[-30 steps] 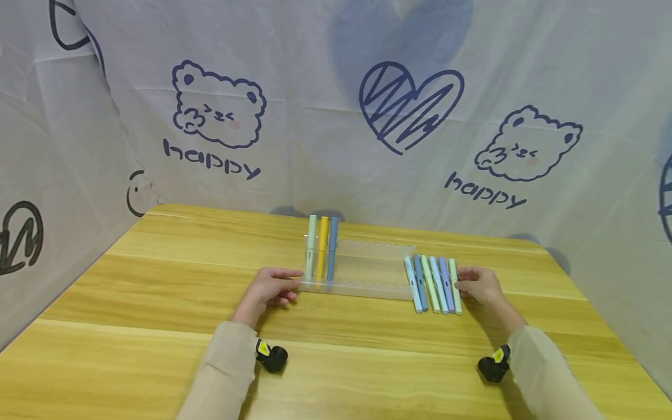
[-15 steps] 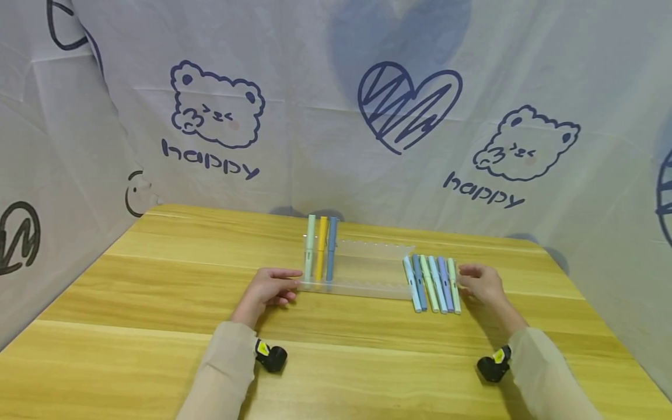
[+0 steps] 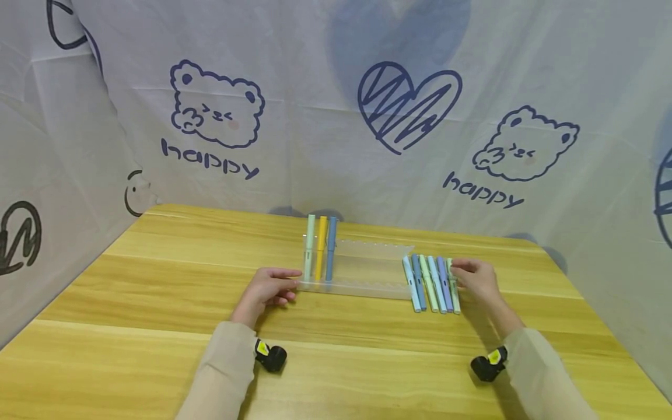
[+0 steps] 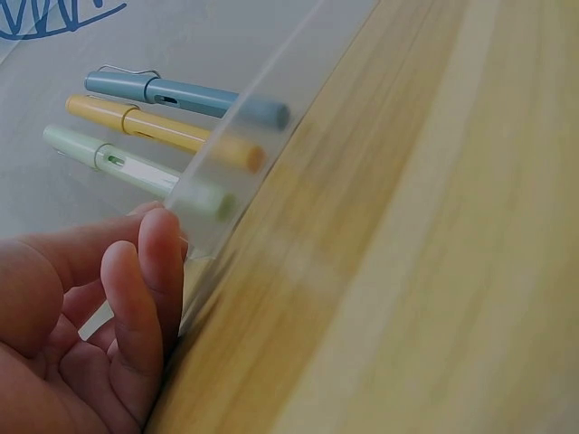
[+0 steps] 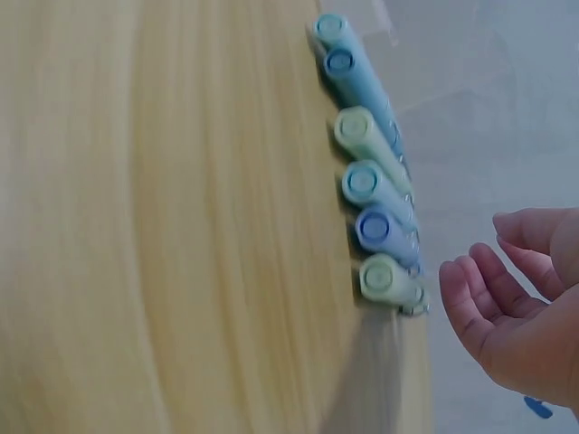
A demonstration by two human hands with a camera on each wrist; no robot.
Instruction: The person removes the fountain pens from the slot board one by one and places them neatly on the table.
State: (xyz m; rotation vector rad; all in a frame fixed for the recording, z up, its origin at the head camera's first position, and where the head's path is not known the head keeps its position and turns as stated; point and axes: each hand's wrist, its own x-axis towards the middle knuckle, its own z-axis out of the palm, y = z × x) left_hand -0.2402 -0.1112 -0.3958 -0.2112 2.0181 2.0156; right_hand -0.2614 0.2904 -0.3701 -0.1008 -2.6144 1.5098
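Observation:
A clear plastic rack (image 3: 367, 289) holds a pale green pen (image 3: 310, 248), a yellow pen (image 3: 321, 245) and a blue pen (image 3: 331, 248) side by side at its left end. My left hand (image 3: 266, 291) grips the rack's left end; in the left wrist view its fingertips meet the clear edge beside the green pen (image 4: 81, 146). Right of the rack lies a row of several pens, with a purple pen (image 3: 444, 286) next to the last green one (image 3: 456, 302). My right hand (image 5: 520, 307) hovers over that green pen's (image 5: 384, 278) upper part, thumb and fingers apart.
The wooden table (image 3: 336, 361) runs up to a printed cloth (image 3: 315, 116) behind it, and more cloth hangs at both sides. The loose pens lie close against the rack's right end.
My right hand has come off the right side of the row, then moved left and slightly up over the last green pen. The left hand and the rack have stayed put.

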